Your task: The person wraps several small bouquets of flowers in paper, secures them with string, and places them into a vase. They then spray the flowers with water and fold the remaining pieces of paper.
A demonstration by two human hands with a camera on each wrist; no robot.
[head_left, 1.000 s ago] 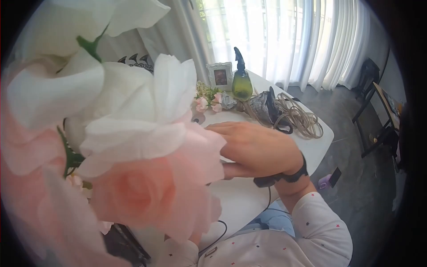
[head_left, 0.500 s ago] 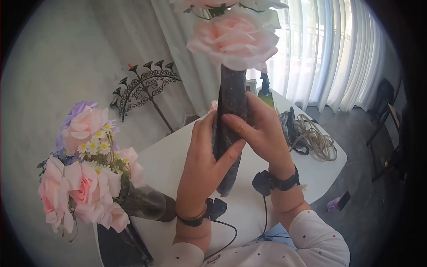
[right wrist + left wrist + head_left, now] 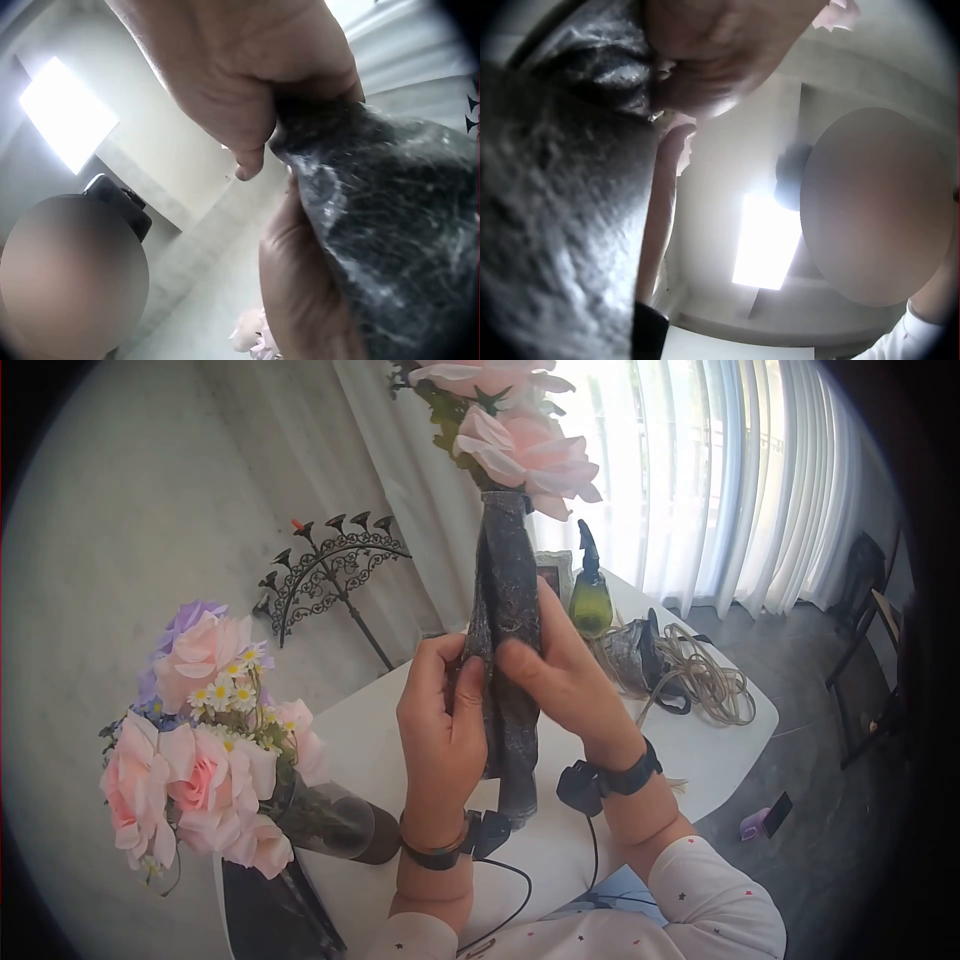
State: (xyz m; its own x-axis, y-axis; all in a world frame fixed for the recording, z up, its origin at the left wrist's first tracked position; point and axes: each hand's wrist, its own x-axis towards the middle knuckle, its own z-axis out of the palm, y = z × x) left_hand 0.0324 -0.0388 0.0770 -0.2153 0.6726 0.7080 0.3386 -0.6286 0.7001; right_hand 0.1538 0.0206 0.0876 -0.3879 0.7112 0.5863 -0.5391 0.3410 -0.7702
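A bunch of pink artificial roses stands upright in front of me in the head view, its lower part wrapped in dark, shiny, crinkled plastic. My right hand grips the wrapped part, thumb across the front and fingers behind it. On the other side my left hand pinches the plastic's edge between thumb and bent fingers. Below both hands the plastic's end hangs down over the table. Up close, the right wrist view shows the plastic beside the right palm; in the left wrist view, the plastic fills the left side.
A dark glass vase of pink, purple and white flowers leans at the white table's left. At the back right are a green spray bottle, a picture frame and coiled cord. A black candelabra stands behind.
The roses, first close before the head camera, have moved away and now stand upright. Since half a second ago, the left thumb has moved from across the plastic to pinch its edge.
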